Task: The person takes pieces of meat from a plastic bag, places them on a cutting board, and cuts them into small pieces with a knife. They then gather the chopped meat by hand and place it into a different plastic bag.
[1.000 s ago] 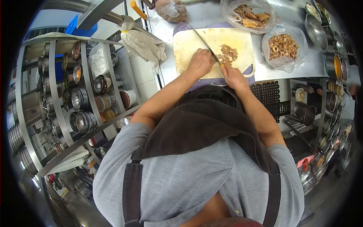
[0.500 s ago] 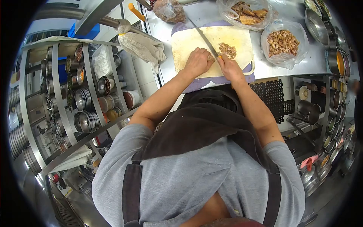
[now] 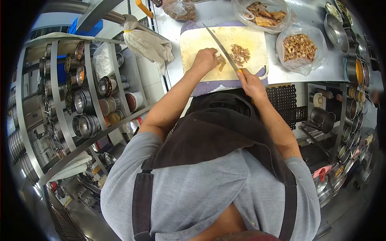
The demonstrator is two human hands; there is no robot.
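In my right hand (image 3: 252,85) is a knife (image 3: 220,45) with a yellow handle, its long blade slanting away to the left over the cutting board (image 3: 193,40). My left hand (image 3: 206,60) is closed over the board, left of the blade; whatever its fingers hold is hidden. Beside its fingertips lie some brown meat strips (image 3: 221,63). Chopped meat (image 3: 240,55) sits in a small pile on the blade's right side. A purple cloth (image 3: 209,89) shows under the board.
Right of the board stand a clear bag of diced meat (image 3: 299,47) and, farther back, a bag of larger meat pieces (image 3: 265,17). Another bag (image 3: 179,9) is at the back left. A towel (image 3: 146,42) hangs on a rail; metal bowls (image 3: 88,125) fill the left shelf.
My left hand has moved left, away from the blade, uncovering meat strips. The knife has shifted slightly toward me, and the chopped pile looks more spread out.
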